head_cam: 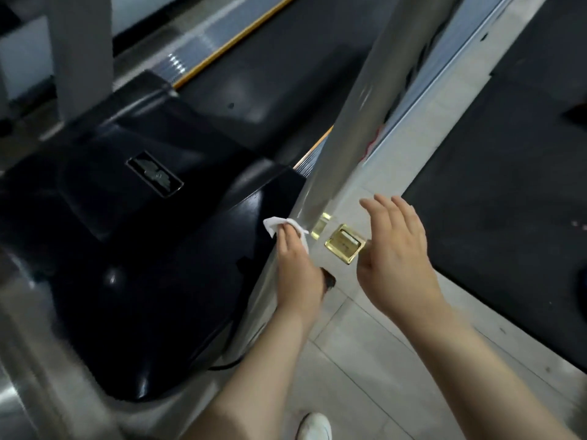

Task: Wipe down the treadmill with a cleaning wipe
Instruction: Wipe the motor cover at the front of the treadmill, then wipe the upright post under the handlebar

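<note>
Most of the wipe [272,226] is covered by the left hand [293,265], so the fingers' hold on it cannot be told. A dark object just right of that wrist is half hidden and cannot be identified. The badge [155,178] on the hood, up-left of the hand, is too blurred to be read. The shoe [314,427] below the forearms is cut by the bottom edge.

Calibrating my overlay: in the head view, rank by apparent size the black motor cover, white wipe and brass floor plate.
1. black motor cover, by far
2. brass floor plate
3. white wipe, partly hidden under the left hand; close to the plate, so unsure.
</note>
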Demonstrator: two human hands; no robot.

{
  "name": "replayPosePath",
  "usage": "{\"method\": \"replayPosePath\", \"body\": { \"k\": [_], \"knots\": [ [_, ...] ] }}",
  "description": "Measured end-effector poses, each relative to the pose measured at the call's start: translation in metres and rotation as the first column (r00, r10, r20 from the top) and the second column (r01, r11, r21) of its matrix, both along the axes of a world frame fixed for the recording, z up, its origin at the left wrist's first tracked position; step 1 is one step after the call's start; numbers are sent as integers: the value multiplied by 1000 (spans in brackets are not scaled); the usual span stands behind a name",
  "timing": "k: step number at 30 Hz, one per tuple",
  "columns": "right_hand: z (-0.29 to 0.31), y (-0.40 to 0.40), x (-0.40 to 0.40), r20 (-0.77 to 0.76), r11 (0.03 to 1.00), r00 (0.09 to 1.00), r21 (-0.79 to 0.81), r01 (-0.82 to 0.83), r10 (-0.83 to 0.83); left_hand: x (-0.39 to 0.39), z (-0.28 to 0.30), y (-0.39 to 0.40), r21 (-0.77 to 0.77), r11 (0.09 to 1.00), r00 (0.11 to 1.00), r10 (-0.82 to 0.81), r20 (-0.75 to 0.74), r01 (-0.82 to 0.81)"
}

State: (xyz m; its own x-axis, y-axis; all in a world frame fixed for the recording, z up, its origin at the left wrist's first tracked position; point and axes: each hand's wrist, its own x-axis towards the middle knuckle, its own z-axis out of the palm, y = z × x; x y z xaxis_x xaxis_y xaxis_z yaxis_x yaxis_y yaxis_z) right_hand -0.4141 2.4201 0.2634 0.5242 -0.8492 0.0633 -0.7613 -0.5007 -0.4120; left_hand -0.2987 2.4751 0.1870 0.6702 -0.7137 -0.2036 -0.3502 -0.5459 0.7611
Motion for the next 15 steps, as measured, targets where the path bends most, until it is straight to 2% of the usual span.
{"method": "replayPosePath", "body": {
  "k": [3, 5, 7, 11, 13, 15],
  "knots": [
    [27, -37, -3, -1, 999, 999, -12, 36, -36, 22, 36, -22, 43, 986, 964, -167, 206, 162],
    [50, -59, -2, 30, 998, 998, 2, 56, -56, 36, 57, -44, 56, 977, 917, -212, 337, 205],
    [71, -73, -4, 65, 996, 994, 27, 90, -92, 45, 73, -64, 57, 974, 890, -225, 396, 221],
    [104, -77, -17, 119, 989, 985, 85, 117, -127, 49, 86, -86, 48, 972, 916, -233, 326, 230],
    [114, -77, -25, 128, 986, 982, 107, 126, -139, 41, 95, -96, -19, 963, 935, -255, 246, 268],
    [123, -78, -30, 137, 979, 975, 134, 155, -173, 30, 110, -113, -84, 946, 927, -284, 244, 312]
  ]
}}
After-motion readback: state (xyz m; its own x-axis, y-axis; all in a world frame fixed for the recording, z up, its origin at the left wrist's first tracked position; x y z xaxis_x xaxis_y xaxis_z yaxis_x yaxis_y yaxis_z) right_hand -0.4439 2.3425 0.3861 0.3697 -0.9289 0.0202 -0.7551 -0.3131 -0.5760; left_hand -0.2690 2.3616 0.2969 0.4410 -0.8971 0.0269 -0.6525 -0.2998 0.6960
